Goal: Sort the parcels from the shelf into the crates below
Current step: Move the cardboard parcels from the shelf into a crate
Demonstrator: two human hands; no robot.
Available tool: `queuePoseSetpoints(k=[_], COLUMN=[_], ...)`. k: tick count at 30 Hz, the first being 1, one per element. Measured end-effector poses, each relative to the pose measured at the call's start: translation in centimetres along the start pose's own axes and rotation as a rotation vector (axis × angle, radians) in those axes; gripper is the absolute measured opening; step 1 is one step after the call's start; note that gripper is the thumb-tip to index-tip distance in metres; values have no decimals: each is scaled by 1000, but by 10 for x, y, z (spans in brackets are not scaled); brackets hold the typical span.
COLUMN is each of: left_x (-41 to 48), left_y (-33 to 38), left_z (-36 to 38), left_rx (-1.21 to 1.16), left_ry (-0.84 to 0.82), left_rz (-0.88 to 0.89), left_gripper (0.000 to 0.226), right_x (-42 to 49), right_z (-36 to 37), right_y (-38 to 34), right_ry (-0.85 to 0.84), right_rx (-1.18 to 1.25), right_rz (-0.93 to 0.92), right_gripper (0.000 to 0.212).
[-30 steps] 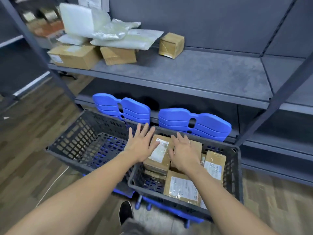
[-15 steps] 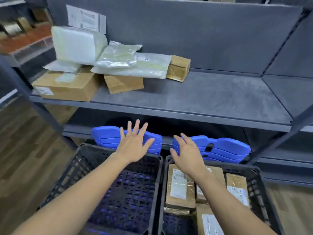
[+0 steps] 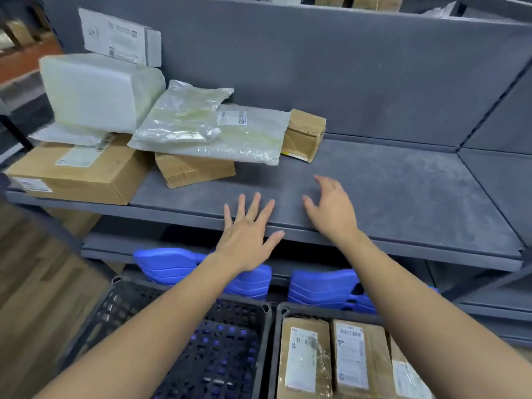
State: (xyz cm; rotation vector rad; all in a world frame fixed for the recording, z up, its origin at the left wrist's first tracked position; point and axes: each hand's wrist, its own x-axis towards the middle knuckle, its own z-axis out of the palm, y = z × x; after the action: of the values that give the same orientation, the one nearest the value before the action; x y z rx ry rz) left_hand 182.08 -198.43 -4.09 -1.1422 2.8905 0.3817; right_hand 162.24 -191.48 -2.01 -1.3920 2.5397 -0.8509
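Observation:
Both hands hover empty over the front of the grey shelf (image 3: 374, 197). My left hand (image 3: 247, 228) has its fingers spread at the shelf's front edge. My right hand (image 3: 331, 208) is relaxed, fingers loosely bent, slightly further in. Parcels are piled at the shelf's left: a small brown box (image 3: 305, 135) nearest my right hand, clear plastic mailers (image 3: 207, 131), a flat brown box (image 3: 195, 169) beneath them, a large cardboard box (image 3: 77, 171) and a white foam-wrapped parcel (image 3: 95, 90). Below, the left black crate (image 3: 178, 341) holds nothing visible. The right crate (image 3: 275, 341) holds several brown boxes (image 3: 305, 358).
Blue plastic crate flaps (image 3: 325, 286) stand behind the crates, under the shelf. A white printed box (image 3: 118, 36) leans on the shelf's back wall. The right half of the shelf is bare grey surface. Wooden floor (image 3: 31, 283) lies to the left.
Both hands rose from the boxes in the right crate up to the shelf's front edge. The view tilted up and came closer to the shelf.

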Motion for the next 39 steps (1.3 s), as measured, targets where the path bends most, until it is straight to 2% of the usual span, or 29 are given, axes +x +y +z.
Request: queuePoseSetpoints(k=[6, 12, 15, 18, 21, 22, 24, 25, 26, 28, 30, 31, 33, 36, 39], left_x=[42, 70, 85, 99, 105, 108, 111, 113, 113, 109, 103, 99, 90, 70, 49], left_y=[12, 13, 11, 13, 17, 19, 29, 35, 43, 58, 70, 74, 79, 76, 67], left_z=[-6, -6, -9, -16, -25, -27, -33, -37, -41, -52, -62, -67, -76, -89, -99], left_rx=[4, 24, -39, -243, -414, -457, -630, -761, -898, -1137, -1272, -1300, -1289, -1241, -1240], left_ry=[-11, -7, 19, 75, 70, 83, 115, 119, 124, 156, 218, 233, 231, 215, 206], left_rz=[-55, -86, -98, -48, 71, 103, 184, 226, 246, 219, 177, 166, 152, 155, 160], left_gripper=[76, 76, 76, 80, 102, 108, 111, 107, 99, 76, 52, 41, 27, 20, 16], right_x=[127, 192, 174, 124, 70, 56, 32, 23, 15, -1, -16, -25, -43, -69, -89], right_z=[6, 29, 24, 0, -32, -41, -61, -69, -75, -81, -77, -73, -65, -55, -50], right_y=[5, 20, 33, 48, 64, 67, 70, 73, 75, 73, 64, 58, 44, 27, 11], right_ry=[59, 141, 178, 210, 220, 197, 131, 84, 24, -119, -222, -264, -333, -370, -359], right_rx=[266, 278, 294, 377, 596, 743, 1014, 1122, 1210, 1329, 1368, 1391, 1427, 1435, 1388], right_rz=[162, 207, 175, 180, 305, 346, 384, 396, 410, 463, 528, 541, 549, 492, 440], right_gripper=[50, 24, 15, 12, 10, 15, 47, 61, 64, 49, 30, 27, 46, 54, 51])
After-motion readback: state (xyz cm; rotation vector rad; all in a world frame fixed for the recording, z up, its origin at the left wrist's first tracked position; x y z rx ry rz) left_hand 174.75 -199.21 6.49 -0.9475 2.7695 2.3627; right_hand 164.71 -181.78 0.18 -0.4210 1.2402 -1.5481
